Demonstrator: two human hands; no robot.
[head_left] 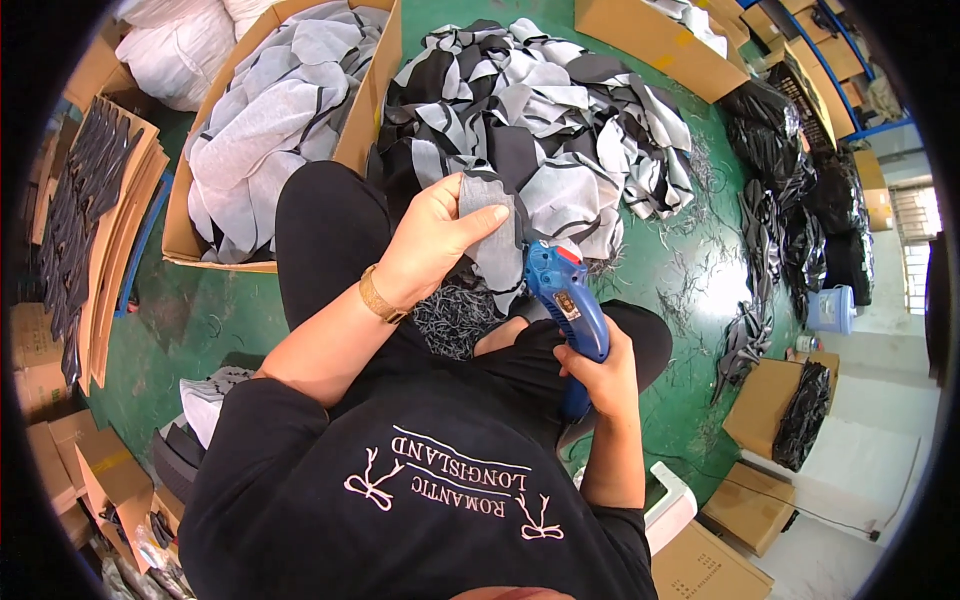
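Note:
My left hand is closed on a grey fabric piece with dark edging, its thumb pressed flat on top. The cloth hangs down in front of my lap. In my right hand is a blue handheld electric cutter with a red part near its head. My fingers wrap round its body. The cutter's head meets or lies close beside the right edge of the fabric; whether they touch I cannot tell. Beyond my hands lies a big heap of grey and black fabric pieces on the floor.
A cardboard box full of grey fabric pieces stands at the far left. Thin dark trimmings are piled between my legs, and more scraps litter the green floor. Black plastic bags line the right side. Stacked cardboard stands at left.

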